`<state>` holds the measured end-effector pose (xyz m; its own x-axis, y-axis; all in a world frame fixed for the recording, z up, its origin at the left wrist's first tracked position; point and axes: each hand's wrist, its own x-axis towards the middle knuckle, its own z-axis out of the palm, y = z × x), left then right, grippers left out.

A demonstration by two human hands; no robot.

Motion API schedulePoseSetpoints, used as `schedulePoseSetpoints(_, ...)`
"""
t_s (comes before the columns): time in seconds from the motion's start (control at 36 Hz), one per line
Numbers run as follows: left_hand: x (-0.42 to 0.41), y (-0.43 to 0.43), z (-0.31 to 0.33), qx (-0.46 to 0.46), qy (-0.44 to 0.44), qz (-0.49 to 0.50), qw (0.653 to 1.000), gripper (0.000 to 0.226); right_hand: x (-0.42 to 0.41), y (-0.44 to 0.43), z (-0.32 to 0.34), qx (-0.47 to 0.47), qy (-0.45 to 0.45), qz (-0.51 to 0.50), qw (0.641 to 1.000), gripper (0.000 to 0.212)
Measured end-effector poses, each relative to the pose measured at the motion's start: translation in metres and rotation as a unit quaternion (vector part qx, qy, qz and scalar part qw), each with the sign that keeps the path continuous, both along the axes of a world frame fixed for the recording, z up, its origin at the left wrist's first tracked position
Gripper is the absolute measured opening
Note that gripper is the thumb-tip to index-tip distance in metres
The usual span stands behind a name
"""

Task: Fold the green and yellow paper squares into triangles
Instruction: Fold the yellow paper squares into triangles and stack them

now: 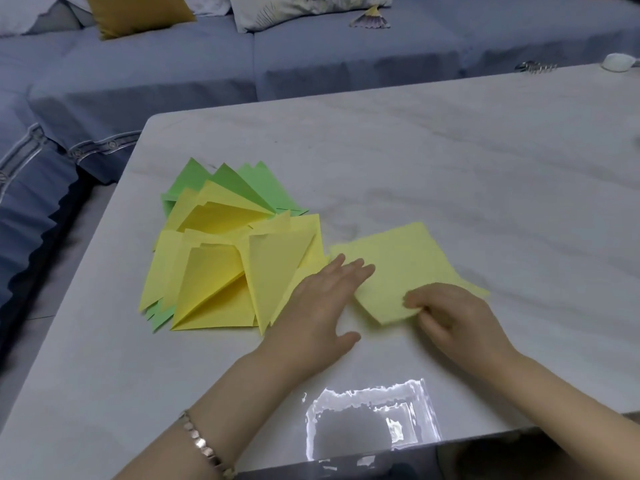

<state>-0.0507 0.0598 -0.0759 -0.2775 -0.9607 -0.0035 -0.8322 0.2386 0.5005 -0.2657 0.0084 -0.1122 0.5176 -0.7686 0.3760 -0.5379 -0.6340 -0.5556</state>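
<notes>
My left hand point(322, 299) lies flat, fingertips on the yellow paper square point(398, 268); my right hand point(453, 317) pinches its near corner. Folded triangles point(221, 271) sit piled just left of it.

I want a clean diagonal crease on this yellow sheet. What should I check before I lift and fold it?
1. Square lies flat and unfolded: ok.
2. Left hand holds it down, with straight fingertips on its left part: ok.
3. Right hand pinches its near edge: ok.
4. Only one sheet is pinched: cannot tell; more yellow edges show under the right hand.
5. Pile of folded triangles is apart from the square: cannot tell; its edge comes right up to the square's left corner.
</notes>
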Motion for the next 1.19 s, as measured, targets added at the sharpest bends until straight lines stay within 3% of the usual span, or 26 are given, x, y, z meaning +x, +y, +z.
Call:
schedulePoseSetpoints(0.08,-0.005,0.002,-0.009,0.021,-0.027,-0.021,0.999,0.087,-0.014,0.012,0.000,0.004,-0.055,0.046,0.997,0.018)
schedulePoseSetpoints(0.19,-0.006,0.006,-0.021,0.033,-0.010,-0.032,0.999,0.073,-0.025,0.021,-0.003,0.010,-0.039,0.057,0.998,0.021)
schedulePoseSetpoints(0.39,-0.012,0.004,-0.025,0.084,-0.028,-0.061,0.994,0.067,-0.035,0.025,-0.001,0.198,-0.148,-0.064,0.967,0.006)
schedulePoseSetpoints(0.47,-0.014,0.005,-0.025,0.101,-0.036,-0.037,0.994,0.069,-0.037,0.015,-0.001,0.239,-0.184,-0.095,0.949,0.035)
schedulePoseSetpoints(0.56,-0.011,0.007,-0.023,0.082,-0.058,-0.007,0.995,0.068,-0.038,0.004,0.004,0.289,-0.198,-0.107,0.931,0.030)
schedulePoseSetpoints(0.67,-0.007,0.012,-0.024,0.046,-0.126,0.041,0.990,0.067,-0.036,-0.009,0.006,0.321,-0.156,-0.102,0.929,0.020)
schedulePoseSetpoints(0.78,0.000,0.016,-0.031,-0.047,-0.158,0.072,0.984,0.045,-0.025,-0.019,0.005,0.334,-0.092,-0.106,0.932,0.020)
schedulePoseSetpoints(0.94,-0.020,0.017,-0.033,-0.146,-0.048,0.085,0.984,0.039,-0.002,-0.020,0.006,0.261,0.029,-0.119,0.958,0.012)
schedulePoseSetpoints(1.08,-0.039,0.021,-0.037,-0.110,-0.054,0.058,0.991,0.046,0.014,-0.028,0.002,0.159,0.129,-0.141,0.968,0.016)
schedulePoseSetpoints(1.19,-0.042,0.025,-0.034,-0.099,0.042,0.124,0.987,0.042,0.017,-0.033,-0.003,0.118,0.145,-0.141,0.972,0.018)
